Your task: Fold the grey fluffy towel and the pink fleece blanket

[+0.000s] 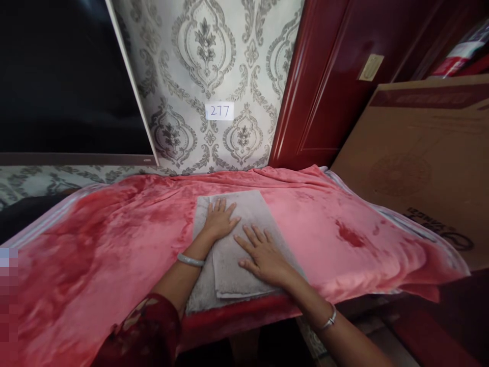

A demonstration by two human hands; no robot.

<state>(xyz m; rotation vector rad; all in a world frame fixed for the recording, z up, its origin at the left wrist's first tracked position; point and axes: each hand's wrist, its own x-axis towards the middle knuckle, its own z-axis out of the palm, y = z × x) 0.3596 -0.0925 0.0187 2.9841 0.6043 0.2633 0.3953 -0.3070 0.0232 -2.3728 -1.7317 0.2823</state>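
A grey plush towel (239,272) lies folded on a pink and red fleece blanket (317,219). Its upper layer is narrower, so a strip of the lower layer shows along the left side and the near edge. My left hand (220,220) rests flat on the towel's upper left part, fingers spread. Lower and to the right, my right hand (263,255) presses flat on the upper layer, fingers also spread. Neither hand grips anything. A bangle circles my left wrist, and a thin metal bracelet my right.
The blanket drapes over the table's near edge. Behind it stands a patterned wall with a paper label (220,110) reading 277. A dark screen (72,81) is at the left, a red door (324,76) at the back right. A large cardboard box (428,153) borders the right side.
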